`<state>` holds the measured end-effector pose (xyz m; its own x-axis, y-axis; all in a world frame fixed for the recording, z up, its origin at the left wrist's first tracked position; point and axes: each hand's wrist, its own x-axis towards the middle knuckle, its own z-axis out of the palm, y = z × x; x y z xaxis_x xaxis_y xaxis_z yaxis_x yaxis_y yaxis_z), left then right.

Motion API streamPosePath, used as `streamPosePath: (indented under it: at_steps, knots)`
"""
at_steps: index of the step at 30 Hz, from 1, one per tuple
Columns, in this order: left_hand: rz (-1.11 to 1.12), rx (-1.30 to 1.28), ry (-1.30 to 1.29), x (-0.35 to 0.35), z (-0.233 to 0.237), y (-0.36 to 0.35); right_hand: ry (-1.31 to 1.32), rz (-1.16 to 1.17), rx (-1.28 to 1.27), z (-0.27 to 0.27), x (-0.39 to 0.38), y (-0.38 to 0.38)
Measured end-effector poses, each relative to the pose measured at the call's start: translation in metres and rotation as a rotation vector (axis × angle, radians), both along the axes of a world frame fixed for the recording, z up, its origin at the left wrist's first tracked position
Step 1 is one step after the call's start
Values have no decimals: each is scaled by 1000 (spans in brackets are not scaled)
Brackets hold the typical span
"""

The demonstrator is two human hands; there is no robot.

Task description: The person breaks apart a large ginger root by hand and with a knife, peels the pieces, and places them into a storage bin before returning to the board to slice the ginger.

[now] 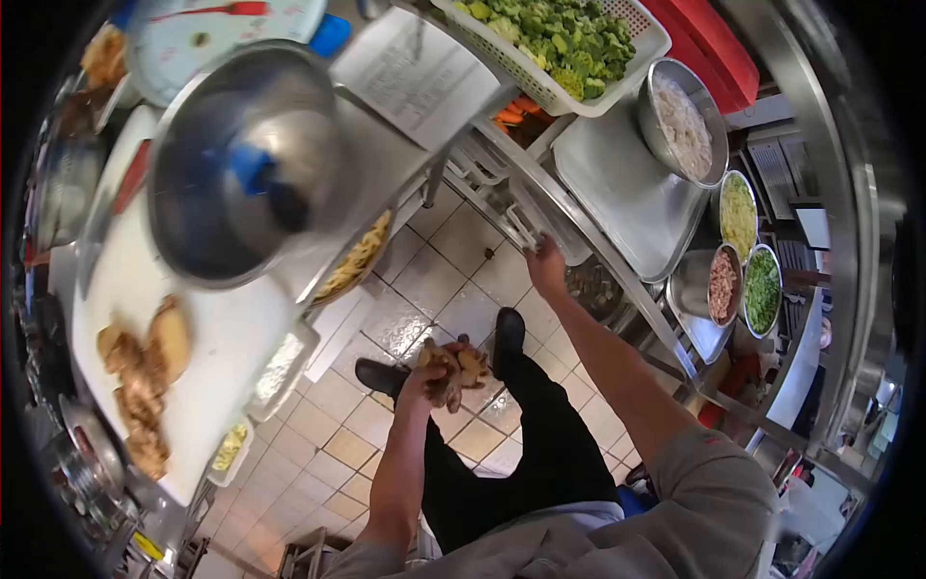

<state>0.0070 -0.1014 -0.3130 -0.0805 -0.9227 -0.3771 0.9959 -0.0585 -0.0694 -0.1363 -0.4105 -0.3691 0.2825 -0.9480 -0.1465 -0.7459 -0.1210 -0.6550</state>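
My left hand [424, 379] is closed around several knobbly pieces of ginger [470, 367], above the tiled floor between my shoes. My right hand [546, 262] reaches out below the counter on the right. Its fingers are closed on the edge of a pale plastic container [526, 217] on the lower shelf; the exact grip is small in view. More brown, knobbly pieces that look like ginger [145, 391] lie on a white cutting board [227, 333] at the left. A knife [111, 212] rests on that board.
A large steel bowl [178, 193] stands by a scale [227, 29]. A basket [555, 92] of broccoli, a metal tray [617, 193], a bowl of white food [680, 125] and bowls of chopped greens [762, 289] and pink pieces [721, 285] line the right counter. Noodles [362, 256] sit below.
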Motion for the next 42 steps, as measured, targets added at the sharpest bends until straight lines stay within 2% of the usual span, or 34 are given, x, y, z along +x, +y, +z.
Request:
streamPosePath:
  at_steps: [1,2,3,5,8,12,15,20,26,29,31,35,38,39,40,42]
  knots:
    - [3,39,-22,-7,-27,-14,-136,-51,-116,-5,15,-21]
    - [-15,89,-129,-15,-69,-23,-56,17,-238,-11,29,-38]
    - [13,100,-96,-19,-80,-38,26,82,-359,-13,42,-49]
    - [65,118,-35,-20,-94,-81,125,245,-310,14,75,-60]
    - [42,-64,-62,-12,-126,-145,125,397,-488,13,110,-79]
    - [137,-11,-72,4,-178,-199,501,407,-250,-42,132,-131]
    - [184,-87,-66,26,-202,-249,522,373,-187,-69,127,-149]
    - [225,-147,-210,58,-205,-318,440,298,-181,-99,116,-166]
    - [211,70,-241,75,-195,-378,357,229,-175,-116,100,-172]
    - [231,174,-358,78,-195,-398,320,195,-169,-121,95,-178]
    - [186,211,-464,90,-212,-412,296,176,-165,-126,91,-178]
    - [270,253,-571,109,-247,-451,250,144,-156,-136,88,-182]
    - [330,344,-681,103,-223,-464,218,129,-147,-143,86,-186]
    - [349,267,-726,108,-252,-465,205,121,-145,-144,86,-187]
    - [369,186,-771,115,-305,-471,196,114,-142,-143,86,-188]
    - [356,116,-734,119,-371,-478,180,107,-141,-144,86,-189]
